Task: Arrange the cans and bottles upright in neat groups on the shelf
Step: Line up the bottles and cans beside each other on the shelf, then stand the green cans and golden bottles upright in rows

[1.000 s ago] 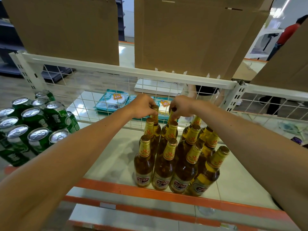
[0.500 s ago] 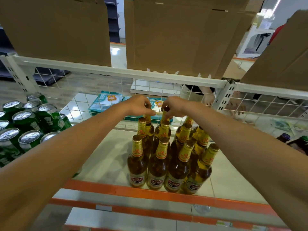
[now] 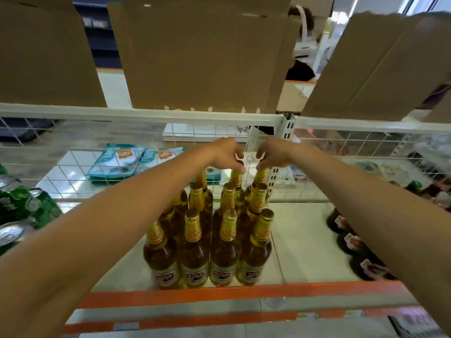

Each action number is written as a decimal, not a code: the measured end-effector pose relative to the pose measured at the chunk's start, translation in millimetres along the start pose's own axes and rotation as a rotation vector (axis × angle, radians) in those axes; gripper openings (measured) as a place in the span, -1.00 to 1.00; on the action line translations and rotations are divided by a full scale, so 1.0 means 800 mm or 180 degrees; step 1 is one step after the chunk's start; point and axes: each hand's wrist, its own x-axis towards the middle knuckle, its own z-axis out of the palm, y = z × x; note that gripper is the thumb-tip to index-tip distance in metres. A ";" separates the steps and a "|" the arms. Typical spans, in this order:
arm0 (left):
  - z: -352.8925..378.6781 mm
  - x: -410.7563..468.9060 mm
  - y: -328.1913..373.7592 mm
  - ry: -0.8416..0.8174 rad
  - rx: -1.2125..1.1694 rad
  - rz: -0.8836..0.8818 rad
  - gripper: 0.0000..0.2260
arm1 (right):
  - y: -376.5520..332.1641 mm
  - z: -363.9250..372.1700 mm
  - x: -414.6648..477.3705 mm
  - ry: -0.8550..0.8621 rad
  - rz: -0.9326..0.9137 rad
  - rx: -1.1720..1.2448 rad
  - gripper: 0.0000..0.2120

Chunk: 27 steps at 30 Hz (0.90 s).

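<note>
Several amber bottles (image 3: 225, 242) with gold foil necks stand upright in tight rows on the white shelf (image 3: 302, 250). At the back of the group, my left hand (image 3: 225, 154) pinches the cap of one rear bottle (image 3: 236, 178). Beside it, my right hand (image 3: 273, 154) pinches the top of the neighbouring rear bottle (image 3: 260, 176). Green cans (image 3: 26, 211) are grouped at the left edge, partly cut off. Dark bottles (image 3: 353, 242) stand in a row on the right, partly hidden by my right forearm.
A white wire mesh (image 3: 341, 167) backs the shelf, with a white post (image 3: 275, 167) right behind my hands. Cardboard sheets (image 3: 205, 52) hang above. An orange strip (image 3: 219, 296) lines the front edge. Teal packets (image 3: 127, 162) lie beyond the mesh.
The view has swung right, so the cans slid to the left edge and dark bottles appeared on the right. Both hands stay on the rear bottle tops; the bottle rows look straighter.
</note>
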 end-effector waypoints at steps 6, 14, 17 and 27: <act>0.029 0.013 -0.015 0.0140 0.0058 0.0022 -0.66 | 0.014 0.023 0.007 0.0101 -0.0142 0.0217 -0.70; 0.029 -0.003 -0.021 0.0231 0.0082 0.0016 -0.87 | 0.010 0.024 0.010 0.0131 -0.0303 0.0321 -0.80; 0.024 -0.007 -0.029 0.0187 0.0047 0.0015 -0.80 | 0.005 0.025 0.009 0.0092 -0.0320 0.0344 -0.81; 0.024 -0.011 -0.035 0.0180 0.0126 0.0020 -0.84 | -0.007 0.027 0.006 -0.0008 -0.0425 0.0384 -0.91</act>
